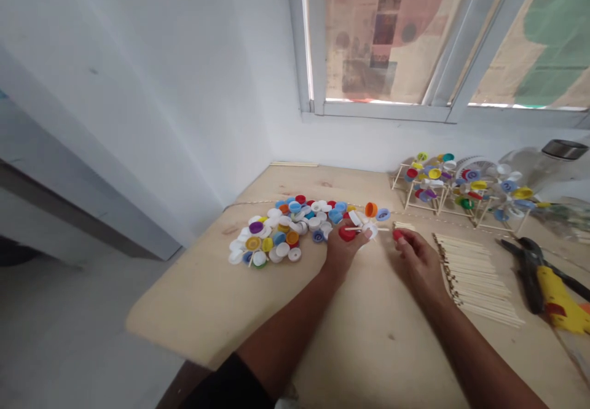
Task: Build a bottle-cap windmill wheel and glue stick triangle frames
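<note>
My left hand (340, 254) grips a partly built wheel of bottle caps and thin sticks (370, 231). Orange, pale blue, white and red caps stick out around it above the wooden table. Between the thumb and fingers of my right hand (421, 264) is a red bottle cap (397, 234), held a short way right of the wheel and apart from it. A heap of mixed bottle caps (282, 237) lies just left of my left hand. Beside my right hand, a row of thin wooden sticks (482, 280) is spread on the table.
Several stick stands with cap wheels (431, 175) stand at the back right, near a clear container with a metal lid (565, 149). A yellow glue gun (560, 301) and a black-handled tool (530, 274) lie at the right. The table's rounded corner (138, 320) is at left.
</note>
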`<state>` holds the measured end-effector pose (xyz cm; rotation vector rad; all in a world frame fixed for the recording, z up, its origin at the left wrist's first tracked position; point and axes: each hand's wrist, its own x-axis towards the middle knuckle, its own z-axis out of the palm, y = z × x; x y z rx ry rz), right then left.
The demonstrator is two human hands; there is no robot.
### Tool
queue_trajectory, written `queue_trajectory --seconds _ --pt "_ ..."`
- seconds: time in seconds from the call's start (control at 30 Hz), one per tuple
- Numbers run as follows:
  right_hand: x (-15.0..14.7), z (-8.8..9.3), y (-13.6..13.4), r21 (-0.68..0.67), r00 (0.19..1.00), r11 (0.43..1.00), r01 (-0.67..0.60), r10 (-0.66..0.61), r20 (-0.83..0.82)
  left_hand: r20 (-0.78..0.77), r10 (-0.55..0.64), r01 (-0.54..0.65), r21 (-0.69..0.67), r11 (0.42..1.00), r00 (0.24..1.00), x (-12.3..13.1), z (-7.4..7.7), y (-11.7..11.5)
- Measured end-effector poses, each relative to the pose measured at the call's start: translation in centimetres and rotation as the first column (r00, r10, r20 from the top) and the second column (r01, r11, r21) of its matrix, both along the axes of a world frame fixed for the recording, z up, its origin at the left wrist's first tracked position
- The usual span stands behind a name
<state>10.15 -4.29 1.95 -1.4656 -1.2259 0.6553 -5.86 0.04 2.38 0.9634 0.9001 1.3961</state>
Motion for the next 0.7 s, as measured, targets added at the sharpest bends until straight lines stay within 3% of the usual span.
queue_trajectory --seconds 0.17,0.4,0.7 --pt "0.3 0.0 -0.3 0.067 0.995 0.997 -0.039 0.045 -0.093 -0.053 -0.060 0.062 0.043 0.997 0.997 -0.1 0.0 -0.4" --pt "1.1 -0.1 -0.2 0.039 0.997 0.996 -0.076 0.076 -0.018 -0.118 -0.134 0.141 0.049 0.989 0.984 -0.2 -0.1 -0.5" --pt "0.8 0.3 -0.5 0.050 0.994 0.993 -0.111 0.110 0.026 -0.089 -0.201 0.202 0.003 0.979 0.976 0.0 0.5 -1.2"
